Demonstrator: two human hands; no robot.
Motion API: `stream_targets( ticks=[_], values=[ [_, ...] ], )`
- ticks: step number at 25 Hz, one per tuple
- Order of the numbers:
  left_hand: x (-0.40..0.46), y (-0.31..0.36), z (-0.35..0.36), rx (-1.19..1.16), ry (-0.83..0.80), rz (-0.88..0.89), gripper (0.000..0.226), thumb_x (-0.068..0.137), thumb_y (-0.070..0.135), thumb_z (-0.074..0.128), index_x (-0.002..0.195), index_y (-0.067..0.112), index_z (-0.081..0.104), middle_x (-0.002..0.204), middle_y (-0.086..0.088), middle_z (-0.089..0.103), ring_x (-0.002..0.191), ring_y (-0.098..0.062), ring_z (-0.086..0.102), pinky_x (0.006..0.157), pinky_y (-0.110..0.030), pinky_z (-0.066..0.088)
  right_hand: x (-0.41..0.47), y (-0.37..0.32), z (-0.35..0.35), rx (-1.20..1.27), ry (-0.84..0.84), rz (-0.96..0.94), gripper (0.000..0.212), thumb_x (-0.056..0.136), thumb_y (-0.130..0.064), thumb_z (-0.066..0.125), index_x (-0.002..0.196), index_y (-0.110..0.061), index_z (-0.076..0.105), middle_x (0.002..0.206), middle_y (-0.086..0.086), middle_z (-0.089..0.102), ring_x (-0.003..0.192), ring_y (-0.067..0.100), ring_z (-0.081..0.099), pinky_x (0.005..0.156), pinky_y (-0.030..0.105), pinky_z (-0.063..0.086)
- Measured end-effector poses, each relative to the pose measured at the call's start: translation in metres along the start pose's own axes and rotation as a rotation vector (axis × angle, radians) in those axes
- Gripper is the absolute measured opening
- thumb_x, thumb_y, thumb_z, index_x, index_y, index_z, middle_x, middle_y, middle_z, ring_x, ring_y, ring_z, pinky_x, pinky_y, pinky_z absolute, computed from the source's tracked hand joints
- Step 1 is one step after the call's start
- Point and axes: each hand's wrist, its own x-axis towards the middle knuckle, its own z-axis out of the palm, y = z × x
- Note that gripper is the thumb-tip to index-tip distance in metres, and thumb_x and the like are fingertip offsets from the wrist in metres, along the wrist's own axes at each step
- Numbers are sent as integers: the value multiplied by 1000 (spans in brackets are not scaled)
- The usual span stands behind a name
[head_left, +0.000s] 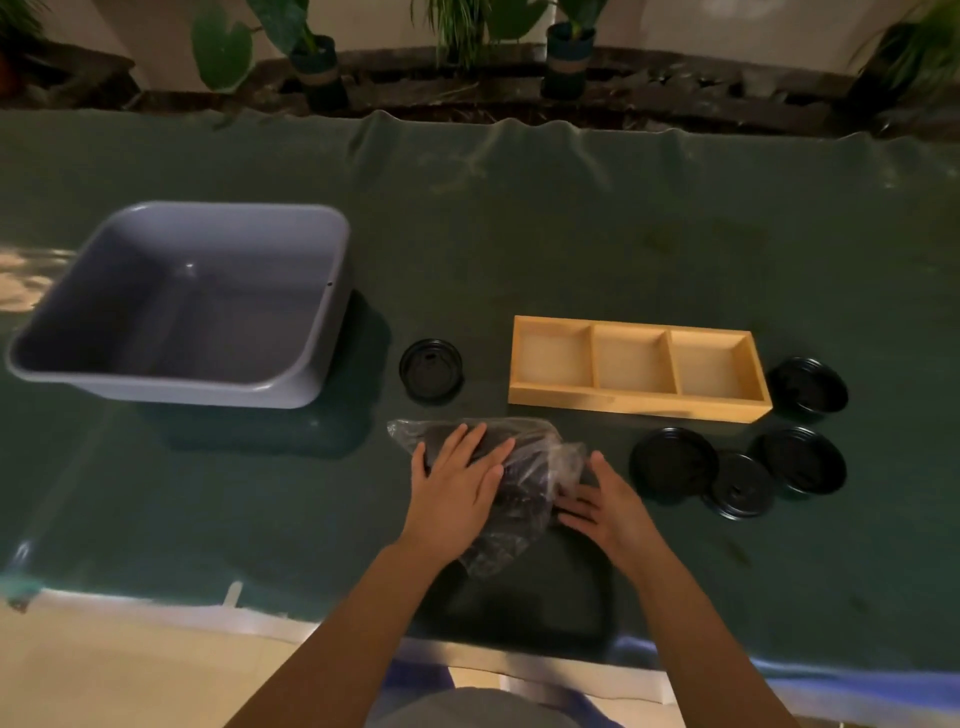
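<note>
Now pressing left hand flat, fingers straight, onto clear plastic bag of dark contents. Resting right hand against bag's right end, fingers loose, nothing grasped. Bag lying on green cloth near front edge, between grey tub and black lids; wooden tray behind.

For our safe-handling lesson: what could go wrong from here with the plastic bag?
The left hand lies flat on the clear plastic bag; hard pressing could split it and spill the dark contents. The right hand is close to the nearest black lid; a sweep might knock it away.
</note>
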Motion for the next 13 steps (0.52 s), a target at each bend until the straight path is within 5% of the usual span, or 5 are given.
stream_targets(
  ticks=[4, 8, 11, 13],
  values=[
    [4, 0, 2, 123, 14, 10, 51, 94, 43, 35, 142, 44, 17, 154, 2, 23, 143, -14, 8, 112, -55, -2, 4, -5, 4, -68, 31, -77, 13, 86, -5, 58, 94, -15, 61, 97, 10, 65, 88, 22, 61, 70, 30, 50],
    [5, -3, 2, 153, -12, 21, 53, 94, 48, 28, 142, 45, 7, 155, 2, 18, 143, -14, 5, 112, -56, -1, 3, -17, -37, -53, 265, -394, 37, 78, 16, 54, 74, -20, 61, 77, 4, 61, 65, 15, 59, 51, 19, 52],
    [7, -2, 2, 116, -22, 18, 50, 94, 49, 24, 142, 47, 8, 155, 3, 17, 143, -13, 4, 111, -56, -4, 0, -21, -64, -2, 569, -512, 35, 78, 12, 54, 94, -19, 57, 76, -2, 57, 66, 18, 54, 56, 21, 49],
    [8, -3, 3, 127, -17, 12, 53, 93, 50, 28, 142, 47, 8, 155, 3, 17, 143, -14, 4, 111, -57, -4, 0, -21, -68, 117, 532, -463, 38, 80, 5, 56, 112, -16, 50, 81, 0, 58, 68, 16, 57, 58, 22, 52]
  ],
)
